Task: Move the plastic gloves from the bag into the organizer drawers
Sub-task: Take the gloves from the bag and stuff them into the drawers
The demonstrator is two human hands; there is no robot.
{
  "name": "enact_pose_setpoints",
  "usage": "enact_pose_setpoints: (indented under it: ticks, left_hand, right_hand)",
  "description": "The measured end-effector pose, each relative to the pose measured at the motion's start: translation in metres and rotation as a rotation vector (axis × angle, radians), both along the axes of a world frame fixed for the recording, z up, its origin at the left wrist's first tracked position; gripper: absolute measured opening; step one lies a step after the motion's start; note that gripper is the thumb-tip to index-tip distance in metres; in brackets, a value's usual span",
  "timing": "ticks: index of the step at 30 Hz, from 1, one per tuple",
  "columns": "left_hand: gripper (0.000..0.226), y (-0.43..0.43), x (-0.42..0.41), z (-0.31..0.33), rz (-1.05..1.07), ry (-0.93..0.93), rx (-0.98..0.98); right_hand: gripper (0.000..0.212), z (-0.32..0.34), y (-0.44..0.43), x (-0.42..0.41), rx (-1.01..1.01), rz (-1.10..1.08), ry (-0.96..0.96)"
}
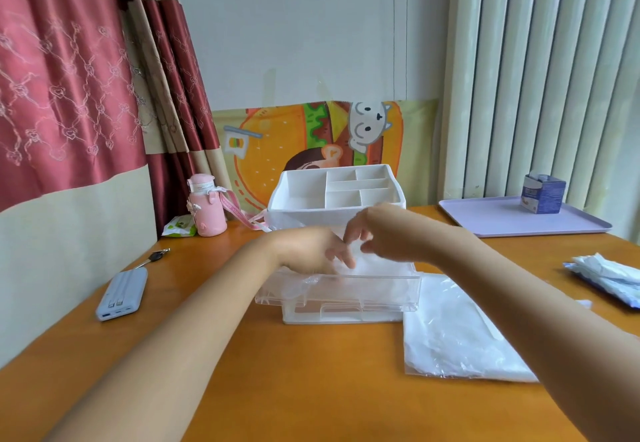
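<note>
- Plastic gloves (375, 265) lie in a filmy heap inside the pulled-out clear drawer (346, 291), right under both hands.
- Left hand (308, 251) is down in the drawer, fingers fairly straight and pointing down onto the gloves, touching them.
- Right hand (379, 230) hovers just above the same heap, fingers curled downward; it is blurred, so I cannot tell whether it is pinching a glove.
- The two hands are close together, fingertips nearly meeting over the drawer.
- That drawer juts from the white organizer (332, 185), whose open top compartments show behind the hands; a lower drawer (343, 315) pokes out beneath.
- Just right of the drawers, the bag (450, 330) lies flat on the table (311, 389), whitish plastic visible inside.
- Further out on the left: a power bank (122, 294), keys (157, 256) and a pink bottle (206, 206).
- Far right: a purple tray (502, 223) carrying a small blue box (542, 195).
</note>
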State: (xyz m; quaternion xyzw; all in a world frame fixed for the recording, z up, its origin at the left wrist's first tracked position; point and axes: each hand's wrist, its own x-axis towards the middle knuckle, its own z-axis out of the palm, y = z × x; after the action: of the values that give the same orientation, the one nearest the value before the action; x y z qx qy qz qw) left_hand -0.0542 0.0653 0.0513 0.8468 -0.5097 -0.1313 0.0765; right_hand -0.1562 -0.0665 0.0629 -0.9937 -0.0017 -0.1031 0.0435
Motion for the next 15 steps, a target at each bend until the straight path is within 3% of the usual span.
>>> enact_pose_setpoints:
  ticks: [6,15]
  left_hand:
    - [0.045,-0.001,0.010,-0.002,-0.001,-0.046,0.045]
    - [0.085,0.010,0.023,0.017,0.132,-0.214,0.318]
  right_hand:
    - [0.058,-0.011,0.002,0.011,-0.163,-0.082,0.451]
    - [0.093,-0.002,0.008,0.033,-0.375,-0.214,0.632]
